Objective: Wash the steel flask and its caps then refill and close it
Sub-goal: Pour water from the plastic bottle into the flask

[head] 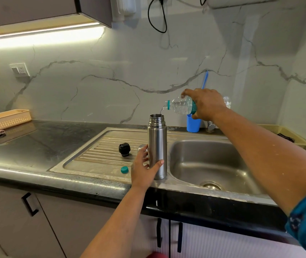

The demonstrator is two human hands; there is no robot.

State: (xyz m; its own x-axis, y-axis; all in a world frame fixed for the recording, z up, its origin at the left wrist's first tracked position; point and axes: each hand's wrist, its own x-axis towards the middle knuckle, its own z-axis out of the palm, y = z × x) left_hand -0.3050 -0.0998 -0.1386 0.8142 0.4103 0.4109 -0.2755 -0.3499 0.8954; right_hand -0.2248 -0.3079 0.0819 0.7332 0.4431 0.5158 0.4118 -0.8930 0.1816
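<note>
One steel flask [157,146], one plastic bottle [181,106], two loose caps. Left hand [144,169] has its grip wrapped round the flask's lower body, upright on the sink's drainboard [100,146]. Right hand [205,104] grasps the tilted bottle, water trickling into the flask mouth. Black cap [124,149] and teal cap [124,170] lie left, apart; a blue cup [193,123] stands behind.

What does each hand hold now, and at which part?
The left hand grips the steel flask low on its body. The right hand holds the tilted plastic bottle around its middle.
</note>
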